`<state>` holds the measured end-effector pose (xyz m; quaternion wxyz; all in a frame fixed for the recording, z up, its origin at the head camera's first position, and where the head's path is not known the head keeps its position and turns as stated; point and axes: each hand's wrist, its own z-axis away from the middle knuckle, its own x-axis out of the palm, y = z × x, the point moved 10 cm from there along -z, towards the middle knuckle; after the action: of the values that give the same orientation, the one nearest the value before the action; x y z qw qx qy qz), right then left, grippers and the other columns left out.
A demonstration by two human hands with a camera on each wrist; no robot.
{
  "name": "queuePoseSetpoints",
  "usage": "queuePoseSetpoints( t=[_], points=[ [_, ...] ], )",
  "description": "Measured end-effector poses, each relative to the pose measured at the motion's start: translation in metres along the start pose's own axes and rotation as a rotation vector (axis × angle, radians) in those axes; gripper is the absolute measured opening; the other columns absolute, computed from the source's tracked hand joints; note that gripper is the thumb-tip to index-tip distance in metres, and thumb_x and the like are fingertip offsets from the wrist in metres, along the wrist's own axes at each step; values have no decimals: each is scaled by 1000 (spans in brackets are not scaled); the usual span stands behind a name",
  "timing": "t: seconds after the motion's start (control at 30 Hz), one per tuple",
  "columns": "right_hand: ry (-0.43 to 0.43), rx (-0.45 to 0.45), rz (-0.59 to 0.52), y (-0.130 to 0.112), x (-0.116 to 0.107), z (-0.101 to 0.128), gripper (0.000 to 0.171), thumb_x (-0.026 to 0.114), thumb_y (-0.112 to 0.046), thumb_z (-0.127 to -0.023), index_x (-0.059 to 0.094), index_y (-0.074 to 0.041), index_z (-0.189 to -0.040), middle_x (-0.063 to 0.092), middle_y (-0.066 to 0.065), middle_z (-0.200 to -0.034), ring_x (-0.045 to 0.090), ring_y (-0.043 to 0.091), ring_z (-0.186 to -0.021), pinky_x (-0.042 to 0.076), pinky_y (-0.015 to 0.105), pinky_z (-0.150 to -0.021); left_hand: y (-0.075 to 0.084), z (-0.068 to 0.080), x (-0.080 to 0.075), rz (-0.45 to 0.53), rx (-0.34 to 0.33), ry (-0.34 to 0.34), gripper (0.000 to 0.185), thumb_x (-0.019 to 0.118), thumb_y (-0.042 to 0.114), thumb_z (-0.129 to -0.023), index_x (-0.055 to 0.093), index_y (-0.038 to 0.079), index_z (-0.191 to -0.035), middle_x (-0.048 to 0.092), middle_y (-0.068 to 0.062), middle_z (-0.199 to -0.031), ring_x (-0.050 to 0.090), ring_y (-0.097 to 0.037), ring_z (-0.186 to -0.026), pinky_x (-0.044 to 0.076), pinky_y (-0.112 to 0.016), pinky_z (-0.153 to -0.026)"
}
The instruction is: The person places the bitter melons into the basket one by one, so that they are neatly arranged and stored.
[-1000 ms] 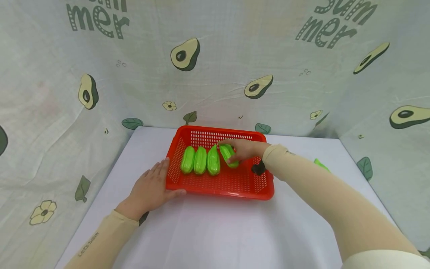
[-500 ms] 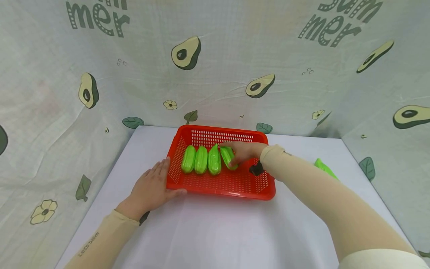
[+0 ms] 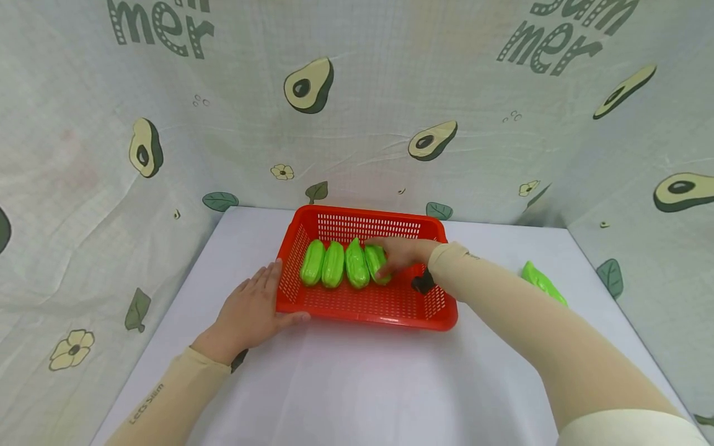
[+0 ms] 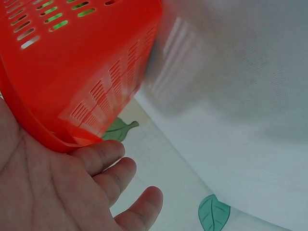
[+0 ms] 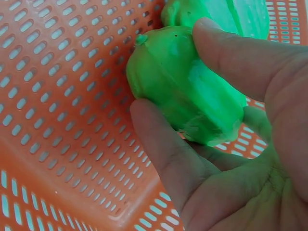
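At about nine o'clock of the scene, the left hand [image 3: 252,308] lies flat on the white table [image 3: 357,384], fingers straight and close together, its fingertips and thumb against the left near corner of the red basket [image 3: 368,313]. The left wrist view shows the same: the open palm [image 4: 53,192] against the orange-red slotted wall [image 4: 82,72], fingers relaxed.

The basket is a rectangular plastic crate with slotted walls and floor, sitting at twelve o'clock from the person, near the back edge of the table. Inside it, three bright green gourds [image 3: 333,264] lie side by side in a row, each plump, glossy and ribbed lengthwise, their long axes pointing from six to twelve o'clock.

Just at three o'clock of that row is a fourth green gourd [image 3: 375,261], touching its neighbour. The right hand [image 3: 406,254] grips it, fingers curled over the top and thumb beneath. In the right wrist view the gourd [image 5: 185,91] looks smooth and waxy, a rounded lobed end with a small nub facing the basket floor, pinched between thumb [image 5: 168,149] and fingers [image 5: 236,53].

Further toward three o'clock, outside the basket and well apart from it, another green piece [image 3: 543,284] lies on the table near the avocado-printed cloth backdrop [image 3: 357,124].
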<state>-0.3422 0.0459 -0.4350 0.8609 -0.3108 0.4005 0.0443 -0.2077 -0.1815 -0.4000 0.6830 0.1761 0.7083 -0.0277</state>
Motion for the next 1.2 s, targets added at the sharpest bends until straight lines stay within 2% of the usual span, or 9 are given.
queuePoseSetpoints(
  t=[0.17,0.33,0.77,1.2],
  points=[
    [18,-9,-8,0,1,1,87,80,-27,-87,30,-22,-158,44,11,-147,43,28,-129,37,49,-109,0,-1,0,-5,2,-7,119,55,80,-80,25,-10,-152,36,-28,-153,38,-47,-137,35,-58,-109],
    [17,-5,-24,0,2,2,91,82,-25,-84,29,-20,-158,45,11,-143,44,27,-127,37,48,-109,-1,-1,2,-11,0,-18,120,53,81,-80,24,-10,-152,34,-28,-153,36,-47,-138,34,-59,-109],
    [6,28,-97,-1,6,6,94,84,-20,-82,28,-17,-158,44,11,-144,42,29,-130,35,51,-111,-1,0,1,-7,-2,-17,119,57,78,-81,24,-10,-152,35,-28,-153,36,-47,-138,34,-59,-109],
    [22,14,-10,1,12,2,91,84,-30,-82,32,-19,-157,49,9,-139,44,27,-129,35,50,-111,0,1,-1,-6,0,-15,119,54,80,-81,24,-10,-152,35,-28,-153,36,-47,-138,33,-58,-110]
  ],
)
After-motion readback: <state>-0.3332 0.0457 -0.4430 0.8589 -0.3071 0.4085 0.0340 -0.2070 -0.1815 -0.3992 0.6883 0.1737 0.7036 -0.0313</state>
